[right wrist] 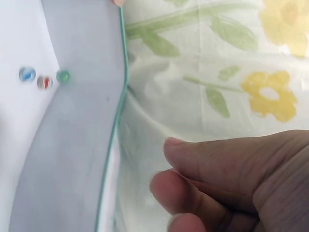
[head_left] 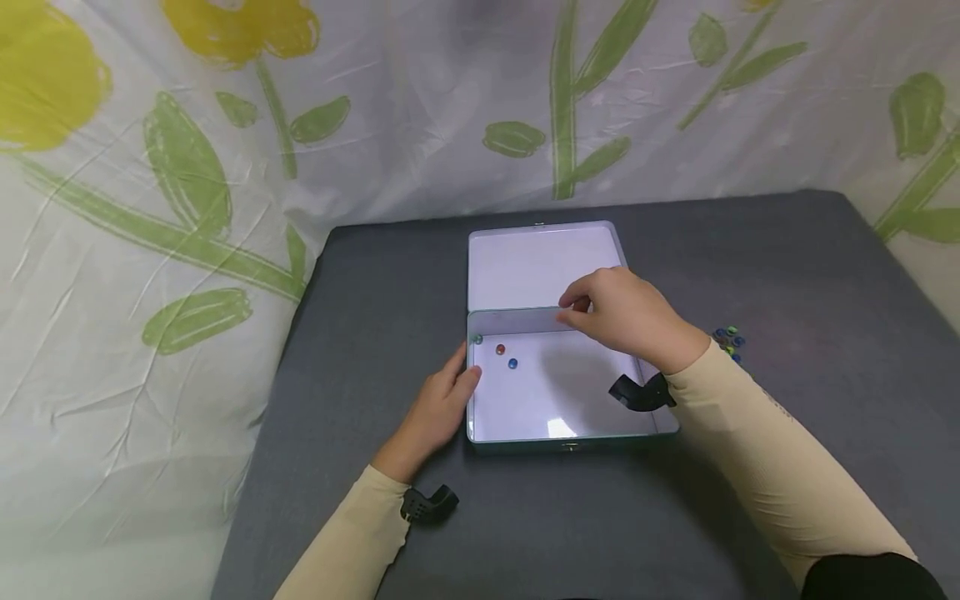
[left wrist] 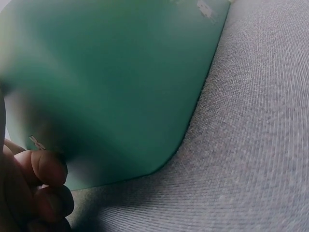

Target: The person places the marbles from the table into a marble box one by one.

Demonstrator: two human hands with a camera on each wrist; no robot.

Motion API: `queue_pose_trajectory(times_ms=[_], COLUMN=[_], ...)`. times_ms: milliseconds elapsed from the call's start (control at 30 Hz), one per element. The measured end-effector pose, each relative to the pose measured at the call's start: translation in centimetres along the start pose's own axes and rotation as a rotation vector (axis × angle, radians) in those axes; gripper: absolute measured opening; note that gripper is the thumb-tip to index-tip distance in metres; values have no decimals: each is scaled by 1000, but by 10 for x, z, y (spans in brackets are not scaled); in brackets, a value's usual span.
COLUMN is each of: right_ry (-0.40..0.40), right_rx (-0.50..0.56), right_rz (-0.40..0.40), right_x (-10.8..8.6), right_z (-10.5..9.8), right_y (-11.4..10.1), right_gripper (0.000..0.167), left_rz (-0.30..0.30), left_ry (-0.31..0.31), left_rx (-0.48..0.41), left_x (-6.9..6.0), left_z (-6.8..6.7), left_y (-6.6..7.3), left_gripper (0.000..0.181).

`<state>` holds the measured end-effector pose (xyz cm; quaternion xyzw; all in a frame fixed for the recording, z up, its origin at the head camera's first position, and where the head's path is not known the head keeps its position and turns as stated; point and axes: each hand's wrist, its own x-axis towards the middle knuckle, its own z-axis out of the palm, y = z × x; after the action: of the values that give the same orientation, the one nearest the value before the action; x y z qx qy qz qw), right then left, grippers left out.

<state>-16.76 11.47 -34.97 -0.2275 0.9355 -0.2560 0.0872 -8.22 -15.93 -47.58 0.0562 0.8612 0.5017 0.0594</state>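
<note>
Left hand [head_left: 435,404] holds the hinged box [head_left: 517,440] at left. Right hand [head_left: 624,312], grip narrow and empty, is over the far side. Three marbles [head_left: 500,349] lie inside, far left.

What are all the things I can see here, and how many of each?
Grey cloth-covered table: one, grey, centre
White flower-patterned sheet: one, with yellow flowers and green leaves, behind and left of the table
Rectangular metal-looking box: one, green outside, white inside, lid open, on the table
Round glass-looking marbles: three (green, red, blue), in the box's left part
Small round balls: several, blue and green, right of the box; exact count unclear
Black wrist-worn cameras: two, black, one per wrist
Beige sleeves: two, beige, both arms
Left hand: one, bare, holding the box's left side
Right hand: one, bare, over the box
</note>
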Motion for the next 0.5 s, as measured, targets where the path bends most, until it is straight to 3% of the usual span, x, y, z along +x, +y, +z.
queue_pose_trajectory(times_ms=[300, 500], right_ry=[56, 109], right_rx=[38, 84], right_rz=[85, 146], right_x=[-22, -37], right_z=[-20, -23], right_y=[33, 60], right_gripper=[23, 24], left_rz=[-11, -7], left_ry=[-5, -6], left_rx=[0, 2], left_x=[0, -1], left_z=[0, 1], left_y=[0, -2], left_gripper=[64, 63])
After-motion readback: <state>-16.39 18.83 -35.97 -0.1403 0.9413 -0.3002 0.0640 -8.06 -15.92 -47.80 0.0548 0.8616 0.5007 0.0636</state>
